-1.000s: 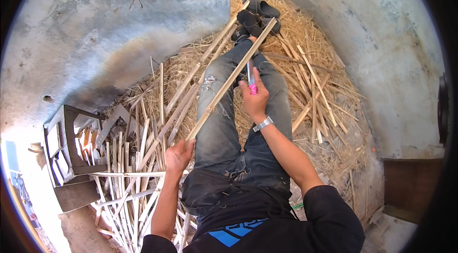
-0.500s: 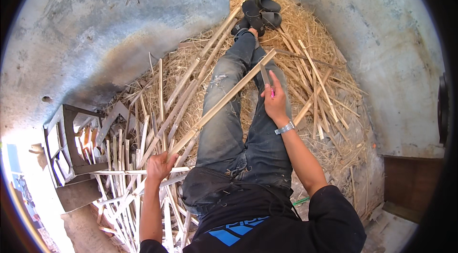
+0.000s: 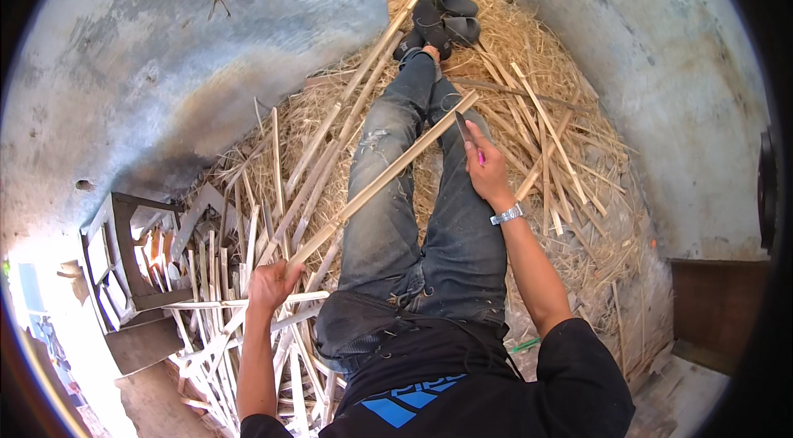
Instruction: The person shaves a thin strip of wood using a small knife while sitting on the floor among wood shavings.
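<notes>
1. My left hand (image 3: pixel 269 286) has its fingers closed around the near end of a long, pale, split wooden strip (image 3: pixel 386 178), off to the left of my lap
2. The strip's long axis runs on a slant, from that grip at my lower left, up and away from me to the right, and its free end points past my right knee
3. It crosses over both legs of my worn dark jeans (image 3: pixel 376 223); I cannot tell whether it rests on the cloth or is held just above
4. My right hand (image 3: pixel 489 171), below a silver watch (image 3: pixel 506 214), has its fingers wrapped about a knife (image 3: pixel 464 128), with a bit of pink handle showing
5. The blade points away from me and a little left, its tip right at the strip near the free end; whether they touch I cannot tell
6. More strips lie around me: a heaped pile (image 3: pixel 216 273) to my left, and scattered strips (image 3: pixel 545 141) to my right over straw (image 3: pixel 516 33)
7. Past my feet in dark socks (image 3: pixel 429 21) are grey slippers (image 3: pixel 456 2), and a black pouch (image 3: pixel 357 326) sits at my waist
</notes>
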{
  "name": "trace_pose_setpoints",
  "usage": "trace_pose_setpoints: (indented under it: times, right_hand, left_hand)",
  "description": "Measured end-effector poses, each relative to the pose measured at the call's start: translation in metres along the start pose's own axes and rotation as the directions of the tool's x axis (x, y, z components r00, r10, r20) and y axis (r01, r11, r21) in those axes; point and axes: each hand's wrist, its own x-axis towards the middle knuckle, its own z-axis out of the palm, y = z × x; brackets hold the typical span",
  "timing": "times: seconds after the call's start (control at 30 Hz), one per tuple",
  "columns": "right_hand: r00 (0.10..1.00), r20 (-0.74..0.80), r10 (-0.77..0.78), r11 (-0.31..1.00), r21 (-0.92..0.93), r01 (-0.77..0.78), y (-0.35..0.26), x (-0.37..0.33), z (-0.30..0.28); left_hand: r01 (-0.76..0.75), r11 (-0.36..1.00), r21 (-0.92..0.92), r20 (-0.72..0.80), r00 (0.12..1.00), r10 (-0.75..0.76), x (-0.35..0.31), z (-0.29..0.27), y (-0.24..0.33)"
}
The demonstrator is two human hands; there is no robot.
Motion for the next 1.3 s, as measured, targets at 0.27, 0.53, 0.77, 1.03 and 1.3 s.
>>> trace_pose_setpoints:
  times: [0.27, 0.53, 0.77, 1.03, 1.3]
  right_hand:
    - [0.995, -0.088, -0.039, 0.991, -0.135, 0.027, 0.006, -0.009, 0.0]
    - [0.992, -0.1, -0.081, 0.983, -0.17, 0.063, 0.012, -0.005, 0.004]
    - [0.998, -0.035, -0.046, 0.979, -0.198, 0.038, 0.016, -0.002, 0.001]
    - [0.999, 0.035, -0.002, 0.986, -0.169, 0.008, 0.009, -0.005, 0.001]
    - [0.999, 0.047, -0.006, 0.994, -0.111, 0.011, 0.014, -0.004, 0.0]
  left_hand:
    - [0.036, 0.997, -0.061, 0.079, 0.996, -0.032, 0.011, -0.005, 0.003]
    - [-0.022, 0.997, -0.072, 0.052, 0.998, 0.026, 0.015, 0.004, -0.003]
    - [-0.053, 0.998, -0.02, 0.033, 0.998, 0.053, 0.021, 0.011, -0.011]
    - [-0.024, 0.997, -0.073, 0.105, 0.994, 0.032, 0.025, 0.009, -0.008]
    - [-0.035, 0.994, -0.107, 0.121, 0.992, 0.048, 0.027, 0.01, -0.006]
